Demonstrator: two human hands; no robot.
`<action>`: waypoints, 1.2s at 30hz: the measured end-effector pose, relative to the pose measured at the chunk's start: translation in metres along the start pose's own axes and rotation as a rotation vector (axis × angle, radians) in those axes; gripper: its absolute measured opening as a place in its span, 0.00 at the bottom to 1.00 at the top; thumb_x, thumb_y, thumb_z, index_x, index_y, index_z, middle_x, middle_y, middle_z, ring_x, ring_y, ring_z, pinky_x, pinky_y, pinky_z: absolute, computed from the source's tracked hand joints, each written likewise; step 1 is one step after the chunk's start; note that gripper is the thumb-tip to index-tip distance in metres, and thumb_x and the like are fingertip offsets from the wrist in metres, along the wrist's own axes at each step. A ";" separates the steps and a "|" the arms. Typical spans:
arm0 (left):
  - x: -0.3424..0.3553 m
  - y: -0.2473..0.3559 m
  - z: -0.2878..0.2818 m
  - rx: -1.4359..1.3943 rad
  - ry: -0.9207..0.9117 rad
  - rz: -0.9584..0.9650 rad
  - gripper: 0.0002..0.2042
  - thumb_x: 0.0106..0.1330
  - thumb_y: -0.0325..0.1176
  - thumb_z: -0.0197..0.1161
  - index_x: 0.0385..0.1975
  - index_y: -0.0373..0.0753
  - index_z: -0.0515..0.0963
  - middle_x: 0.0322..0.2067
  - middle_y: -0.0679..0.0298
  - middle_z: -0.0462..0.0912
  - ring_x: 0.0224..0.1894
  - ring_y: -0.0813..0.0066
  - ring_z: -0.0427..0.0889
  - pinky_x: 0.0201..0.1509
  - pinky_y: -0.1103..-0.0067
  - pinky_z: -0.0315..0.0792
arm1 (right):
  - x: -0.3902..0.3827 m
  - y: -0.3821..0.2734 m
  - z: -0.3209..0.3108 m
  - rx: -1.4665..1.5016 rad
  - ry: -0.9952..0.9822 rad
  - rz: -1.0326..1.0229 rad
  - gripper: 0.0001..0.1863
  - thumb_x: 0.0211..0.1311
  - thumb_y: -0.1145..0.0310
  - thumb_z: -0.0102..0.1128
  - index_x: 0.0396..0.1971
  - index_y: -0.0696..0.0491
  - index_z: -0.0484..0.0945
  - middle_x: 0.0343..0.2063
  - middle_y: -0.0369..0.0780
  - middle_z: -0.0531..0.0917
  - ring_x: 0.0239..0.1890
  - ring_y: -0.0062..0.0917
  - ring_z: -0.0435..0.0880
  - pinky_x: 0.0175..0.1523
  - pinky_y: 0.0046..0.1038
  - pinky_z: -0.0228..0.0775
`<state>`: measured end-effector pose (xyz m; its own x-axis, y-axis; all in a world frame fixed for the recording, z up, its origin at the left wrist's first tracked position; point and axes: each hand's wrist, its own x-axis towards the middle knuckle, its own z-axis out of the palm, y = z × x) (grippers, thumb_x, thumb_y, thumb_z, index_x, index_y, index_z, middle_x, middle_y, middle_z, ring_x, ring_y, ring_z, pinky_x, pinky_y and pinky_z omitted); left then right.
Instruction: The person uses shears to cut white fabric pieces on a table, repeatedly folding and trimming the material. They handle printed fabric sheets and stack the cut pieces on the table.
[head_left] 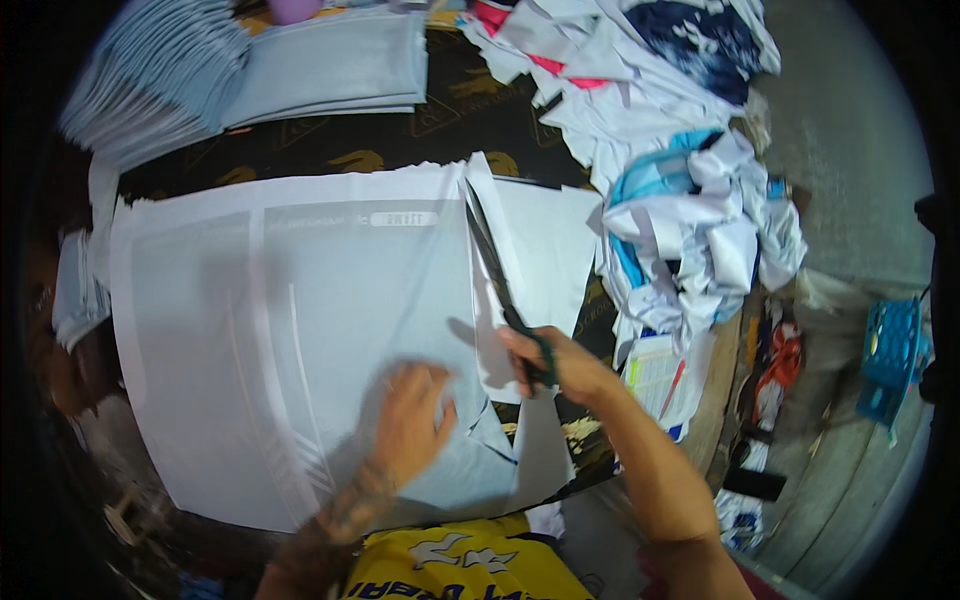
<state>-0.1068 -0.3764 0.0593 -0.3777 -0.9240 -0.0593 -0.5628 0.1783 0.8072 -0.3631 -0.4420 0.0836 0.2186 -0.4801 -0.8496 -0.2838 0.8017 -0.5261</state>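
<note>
Scissors [486, 242] sat gripped in our right hand [562, 362], at the pale sheet's [345, 300] 3 o'clock edge, mid-tabletop [400, 146]; left hand [412, 415] lay loose on it. Likely trimming; we needed sheet steady, blades toward 12.

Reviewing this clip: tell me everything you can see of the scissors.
The scissors are large, with long, narrow, dark blades that look like metal and a dark green looped handle, perhaps plastic. They point away from the person, leaning slightly left toward the tip, beside the right-hand edge of a large pale sheet. The person's right hand has its grip around the handle, hiding part of it. How far the blades are open is unclear.
</note>
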 end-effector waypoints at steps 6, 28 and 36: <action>0.124 -0.045 0.010 0.323 0.320 0.144 0.20 0.62 0.31 0.67 0.55 0.42 0.79 0.55 0.62 0.78 0.61 0.61 0.74 0.68 0.58 0.61 | -0.011 -0.060 -0.125 -0.846 -0.105 0.157 0.41 0.63 0.25 0.65 0.42 0.56 0.84 0.33 0.42 0.84 0.37 0.27 0.84 0.45 0.31 0.77; 0.132 -0.052 0.026 0.555 0.279 0.161 0.21 0.59 0.39 0.66 0.53 0.46 0.80 0.59 0.63 0.78 0.61 0.64 0.74 0.66 0.56 0.63 | 0.101 -0.192 -0.131 -1.423 -0.324 -0.202 0.44 0.52 0.24 0.72 0.30 0.60 0.85 0.24 0.48 0.85 0.32 0.44 0.87 0.42 0.41 0.77; 0.129 -0.057 0.026 0.540 0.329 0.188 0.21 0.60 0.40 0.65 0.54 0.47 0.81 0.58 0.63 0.79 0.61 0.65 0.75 0.65 0.56 0.65 | 0.119 -0.212 -0.078 -1.447 -0.304 -0.155 0.44 0.48 0.23 0.76 0.25 0.59 0.84 0.25 0.45 0.85 0.33 0.37 0.86 0.43 0.39 0.76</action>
<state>-0.1427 -0.4969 -0.0096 -0.3096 -0.9005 0.3054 -0.8312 0.4123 0.3730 -0.3498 -0.6967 0.0906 0.4629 -0.2888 -0.8380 -0.8594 -0.3779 -0.3445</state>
